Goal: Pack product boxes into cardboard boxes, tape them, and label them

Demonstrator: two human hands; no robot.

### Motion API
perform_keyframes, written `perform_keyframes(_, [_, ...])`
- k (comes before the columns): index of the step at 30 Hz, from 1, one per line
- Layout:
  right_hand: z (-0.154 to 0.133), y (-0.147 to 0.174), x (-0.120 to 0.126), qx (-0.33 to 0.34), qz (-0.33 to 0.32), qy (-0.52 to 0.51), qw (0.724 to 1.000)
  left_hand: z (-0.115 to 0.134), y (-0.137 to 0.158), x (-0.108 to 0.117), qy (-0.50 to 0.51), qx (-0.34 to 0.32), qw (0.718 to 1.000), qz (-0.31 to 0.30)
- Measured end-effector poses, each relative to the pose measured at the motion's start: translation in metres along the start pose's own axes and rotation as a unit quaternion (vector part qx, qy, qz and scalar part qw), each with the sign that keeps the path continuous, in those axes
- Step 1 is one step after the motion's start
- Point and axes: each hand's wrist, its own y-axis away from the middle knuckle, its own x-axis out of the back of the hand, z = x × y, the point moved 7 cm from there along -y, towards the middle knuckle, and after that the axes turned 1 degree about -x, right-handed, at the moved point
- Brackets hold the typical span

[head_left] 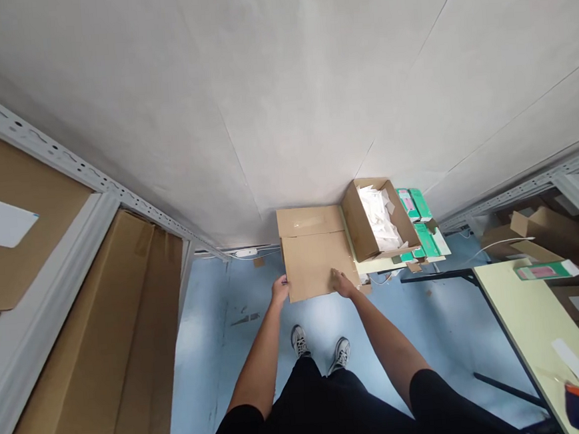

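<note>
A brown cardboard box (317, 258), looking flattened or folded closed, lies in front of me near the wall, with a crease across its far part. My left hand (280, 290) is closed on its left edge near the front corner. At its front right corner, my right hand (343, 283) rests over the edge with bent fingers against the cardboard. The undersides of both hands are hidden. Just right of this cardboard stands an open carton (357, 221) with crumpled white paper or packets (380, 218) inside. Several green boxes (421, 205) sit beside that carton.
Left stand large cardboard boxes (94, 353) on a white metal rack (64, 161). At right, a pale table (524, 332) bears a green box (547, 270). More cartons (561, 229) fill the right shelf. A power strip (246, 252) lies by the wall on the blue floor (205, 357).
</note>
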Motion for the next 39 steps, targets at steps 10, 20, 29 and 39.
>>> perform_keyframes(10, [-0.003, 0.01, 0.04, -0.013, 0.076, -0.142, 0.987, 0.085, 0.06, -0.005, 0.14, -0.047, 0.985, -0.09])
perform_keyframes(20, [-0.028, 0.026, 0.124, 0.003, 0.043, -0.434, 0.9, 0.193, 0.122, 0.044, 0.134, -0.097, 0.972, -0.168])
perform_keyframes(29, [0.007, 0.095, 0.277, 0.066, 0.057, -0.498, 0.863, 0.245, 0.152, -0.014, 0.133, -0.132, 0.972, -0.142])
perform_keyframes(39, [0.155, 0.233, 0.39, 0.053, 0.165, -0.536, 0.827, 0.28, 0.16, -0.235, 0.013, -0.107, 0.946, -0.305])
